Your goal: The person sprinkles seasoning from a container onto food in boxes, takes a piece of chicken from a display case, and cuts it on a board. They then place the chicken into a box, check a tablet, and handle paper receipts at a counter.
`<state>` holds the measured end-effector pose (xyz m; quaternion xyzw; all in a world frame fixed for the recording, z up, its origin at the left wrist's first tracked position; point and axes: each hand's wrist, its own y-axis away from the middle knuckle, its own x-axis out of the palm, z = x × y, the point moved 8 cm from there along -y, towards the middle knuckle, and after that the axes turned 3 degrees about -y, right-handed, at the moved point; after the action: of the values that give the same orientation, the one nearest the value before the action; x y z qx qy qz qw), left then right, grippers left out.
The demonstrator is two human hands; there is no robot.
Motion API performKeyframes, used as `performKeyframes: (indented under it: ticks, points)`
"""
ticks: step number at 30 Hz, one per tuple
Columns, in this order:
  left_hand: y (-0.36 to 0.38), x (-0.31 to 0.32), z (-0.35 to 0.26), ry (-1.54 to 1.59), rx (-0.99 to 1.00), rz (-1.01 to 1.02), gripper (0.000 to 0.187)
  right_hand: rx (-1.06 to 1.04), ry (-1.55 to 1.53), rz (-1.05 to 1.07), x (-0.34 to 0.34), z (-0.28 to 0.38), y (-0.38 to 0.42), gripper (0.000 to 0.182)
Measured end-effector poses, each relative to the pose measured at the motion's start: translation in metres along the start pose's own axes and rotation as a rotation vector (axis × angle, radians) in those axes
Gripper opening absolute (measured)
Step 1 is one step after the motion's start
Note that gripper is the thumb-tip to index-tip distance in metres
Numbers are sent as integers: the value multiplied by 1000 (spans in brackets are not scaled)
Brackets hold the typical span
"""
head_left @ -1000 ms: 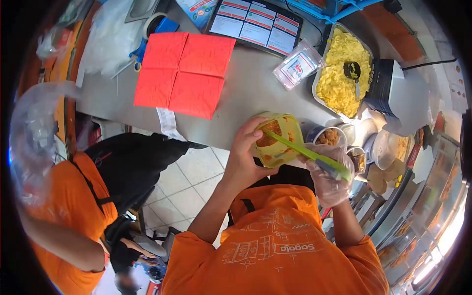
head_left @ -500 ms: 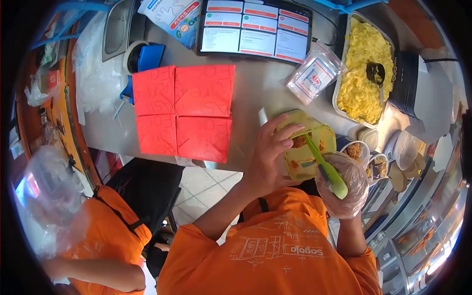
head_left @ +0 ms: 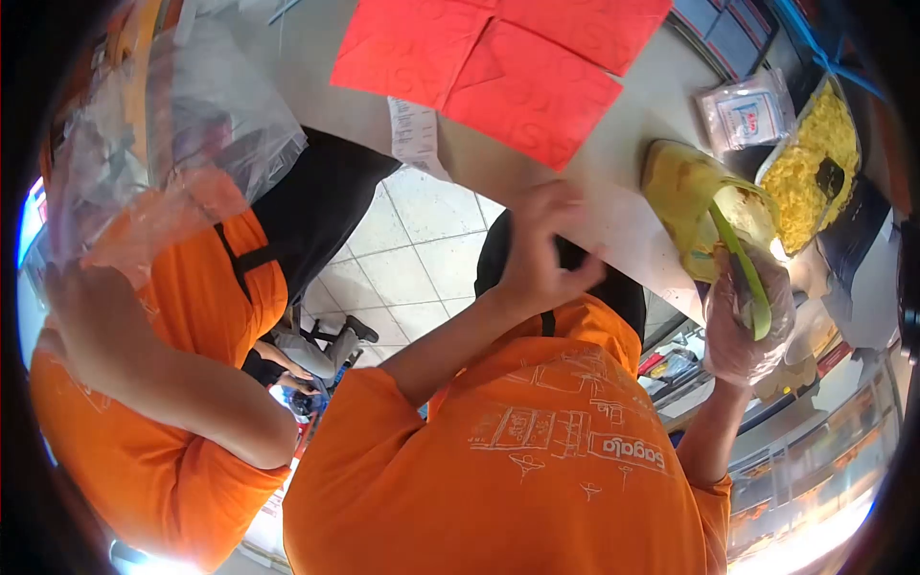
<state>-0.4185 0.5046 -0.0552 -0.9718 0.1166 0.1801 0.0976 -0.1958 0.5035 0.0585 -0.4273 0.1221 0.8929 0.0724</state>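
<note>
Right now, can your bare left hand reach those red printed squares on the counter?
Probably yes: the left hand looks empty, and nothing visible stands between it and the nearest corner of the red printed squares.

From over here I see a bright orange shirt [head_left: 517, 513] with short sleeves [head_left: 369, 417], its front printed with thin white line drawings [head_left: 525, 431] and the word "Sagala" [head_left: 630, 448] in a white outlined box. A narrow black strap [head_left: 547, 324] crosses the orange, and black clothing [head_left: 493, 254] shows past it. A clear, crinkled plastic glove [head_left: 738, 362] covers the right hand [head_left: 730, 331]; the left hand [head_left: 541, 254] is bare.
</note>
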Motion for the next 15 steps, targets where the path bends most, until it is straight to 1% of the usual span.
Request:
performKeyframes:
  ticks: [2,3,4,5,6,7,8,9,10,11,12,13,15]
  points:
    - [29,-44,33,25,-113,-307,51,73,-75,-55,3,-8,3,21]
    - [30,-63,40,-164,-149,-299,47,112,-127,-59,2,-9,3,18]
    - [27,-85,47,-350,-188,-288,44,107,-121,-48,4,-9,3,18]
    - [21,-101,49,-553,-121,-290,41,99,-71,-66,1,-9,3,18]
    - [19,-113,58,-638,-177,-240,44,92,-19,-90,-2,-10,4,18]
    - [19,-118,68,-700,-98,-241,49,3,-24,-104,-4,-6,5,19]
    - [-71,-108,9,-944,338,269,49,-3,-17,-104,-2,-6,5,19]
    - [-131,-111,-44,-931,823,754,48,19,-19,-131,-3,-7,7,19]
    - [-124,-123,-35,-956,478,417,49,45,-22,-156,-5,-9,9,19]
    - [-66,-128,4,-851,92,14,50,-34,-39,-133,-4,-5,7,18]
    - [-18,-123,36,-739,-50,-147,50,-34,-31,-137,-3,-5,6,18]
    - [0,-113,46,-651,-69,-163,51,-32,-23,-121,0,-6,7,18]
    - [21,-79,45,-451,-15,-90,52,-10,0,-115,2,-5,8,17]
